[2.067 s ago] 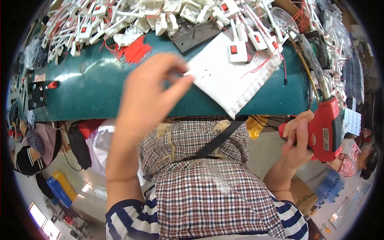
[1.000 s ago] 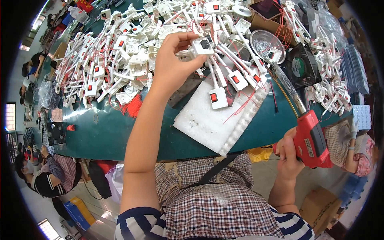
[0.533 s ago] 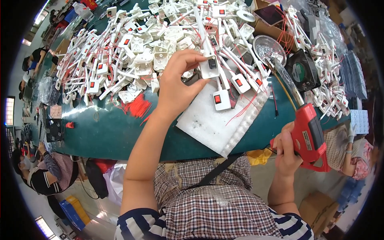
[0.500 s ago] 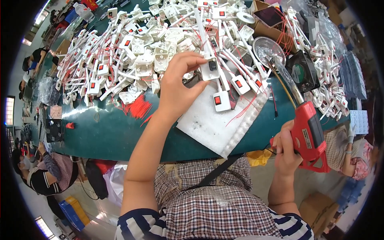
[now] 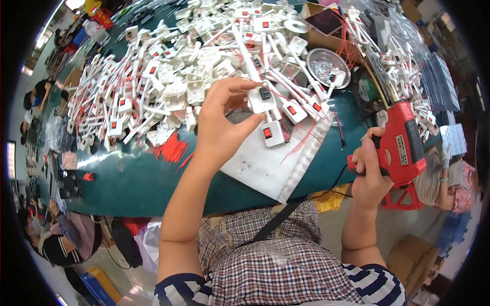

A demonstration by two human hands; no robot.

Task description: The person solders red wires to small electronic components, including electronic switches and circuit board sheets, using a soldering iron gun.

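Observation:
Between its thumb and fingertips, my left hand (image 5: 219,115) pinches a small white switch housing (image 5: 262,100) with a black rocker switch in it. The housing is above a white foam sheet (image 5: 250,155), in front of several white pieces with red switches (image 5: 274,132). My right hand (image 5: 371,171) is closed around the grip of a red and black pistol-shaped tool (image 5: 399,140). A long metal barrel extends from the tool toward the far side of the bench; its tip is hard to make out against the clutter.
White housings and stems with red wires form a big heap (image 5: 168,76) across the green bench (image 5: 138,186). Cut red wires (image 5: 176,148) lie before it. A round dish of shiny small parts (image 5: 326,66) and a black fan (image 5: 368,92) are at right. Other people sit at both sides.
The switch housing has tilted in my left hand, so its black switch faces differently. The tool has swung right, its barrel now away from the dish. The whole view has shifted slightly.

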